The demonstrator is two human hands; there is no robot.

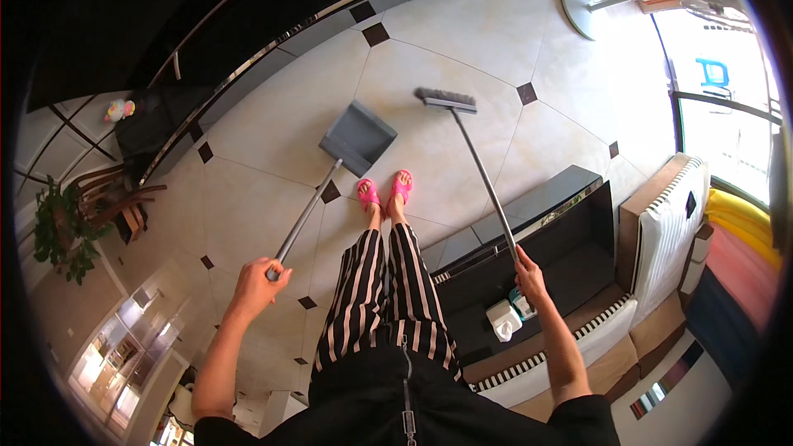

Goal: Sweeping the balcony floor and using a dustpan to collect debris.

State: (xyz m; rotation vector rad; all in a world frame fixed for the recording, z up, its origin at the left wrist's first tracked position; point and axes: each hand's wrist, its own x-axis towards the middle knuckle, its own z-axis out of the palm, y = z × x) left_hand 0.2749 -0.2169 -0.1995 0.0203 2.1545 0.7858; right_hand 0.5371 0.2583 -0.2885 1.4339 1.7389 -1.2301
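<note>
My left hand (259, 288) is closed around the top of a metal handle that runs down to a grey dustpan (359, 136). The dustpan rests on the tiled floor (279, 118), ahead of my feet in pink slippers (401, 184). In my right hand (530, 275) is the long metal handle of a broom (486, 183). Its grey-bristled head (447, 100) is at the floor, to the right of the dustpan and apart from it. I cannot make out any debris in the pan.
A low black table (557, 254) with tissue boxes (503, 320) stands to my right, beside a sofa (669, 229). Along the far side runs a long black cabinet (248, 31). A standing fan (579, 9) is at the far right; a potted plant (68, 229) and wooden chair (118, 198) are left.
</note>
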